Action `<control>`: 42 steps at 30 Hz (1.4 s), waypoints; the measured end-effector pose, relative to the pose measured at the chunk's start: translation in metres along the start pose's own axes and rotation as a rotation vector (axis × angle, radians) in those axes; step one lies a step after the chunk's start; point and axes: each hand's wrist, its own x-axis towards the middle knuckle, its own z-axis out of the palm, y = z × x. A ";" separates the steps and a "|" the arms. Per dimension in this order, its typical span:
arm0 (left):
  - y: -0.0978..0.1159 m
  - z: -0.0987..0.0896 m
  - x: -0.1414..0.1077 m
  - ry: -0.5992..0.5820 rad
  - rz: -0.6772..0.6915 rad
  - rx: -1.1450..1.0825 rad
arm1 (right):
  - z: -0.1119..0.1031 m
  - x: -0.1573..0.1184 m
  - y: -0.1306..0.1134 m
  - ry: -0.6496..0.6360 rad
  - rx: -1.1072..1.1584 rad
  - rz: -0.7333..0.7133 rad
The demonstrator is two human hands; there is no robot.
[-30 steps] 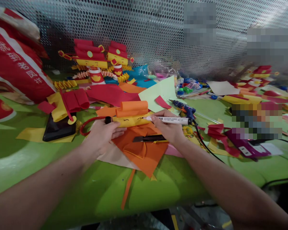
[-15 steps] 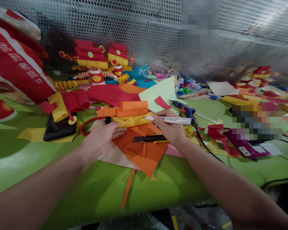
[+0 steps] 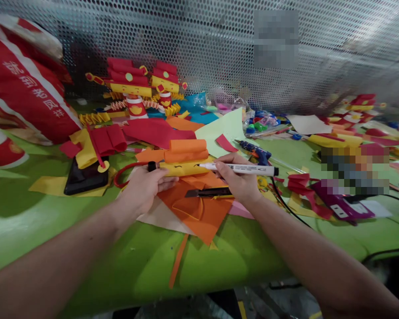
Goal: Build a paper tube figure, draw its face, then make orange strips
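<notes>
Item: yellow paper roll (image 3: 186, 169), lying between the two hands, two dark curved strokes on its surface; an orange paper roll (image 3: 188, 145) sits just behind it.

Left hand (image 3: 146, 184): apart from the right, fingers and thumb pinched on the roll's left end; a black cap (image 3: 152, 166) stands at the thumb.

Right hand (image 3: 241, 179): closed round a white marker (image 3: 257, 169), its tip at the right-hand stroke. Barrel bears dark print, too small to read.

Below and between the hands: a cutter knife (image 3: 214, 192) on an orange sheet (image 3: 216, 217).

Beyond the right hand: a blue glue gun (image 3: 258, 154). Well to its right: a purple device (image 3: 342, 201) with white labels, illegible.

Left of the left hand: a black phone (image 3: 86, 181), partly under folded paper. Farther left: a red bag (image 3: 23, 48), white Chinese characters running diagonally down it, not surely readable; before it, a red-and-white cup (image 3: 3, 148) with a gold emblem.

Beyond the left hand: two paper figures, red-hatted, the larger (image 3: 129, 83) with a gold motif on its red body.
</notes>
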 end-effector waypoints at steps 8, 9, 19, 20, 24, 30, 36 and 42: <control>0.009 -0.021 0.006 0.047 0.231 0.698 | 0.001 0.006 0.002 0.061 0.251 0.009; 0.012 -0.023 0.004 0.066 0.293 0.793 | 0.002 0.005 0.002 0.054 0.277 0.011; 0.008 -0.019 -0.016 0.129 0.625 1.145 | 0.007 -0.011 -0.008 -0.140 0.371 0.018; 0.006 -0.018 -0.017 0.108 0.633 1.248 | 0.008 -0.013 -0.009 -0.166 0.377 0.014; 0.003 -0.010 -0.021 0.060 0.607 1.613 | 0.013 -0.020 -0.015 -0.227 0.378 -0.016; 0.010 0.001 -0.030 -0.026 0.492 1.769 | 0.016 -0.022 -0.023 -0.265 0.278 -0.088; 0.008 0.005 -0.035 -0.111 0.450 1.777 | 0.020 -0.025 -0.025 -0.311 0.216 -0.108; 0.005 0.006 -0.035 -0.134 0.414 1.766 | 0.027 -0.028 -0.021 -0.339 0.335 0.056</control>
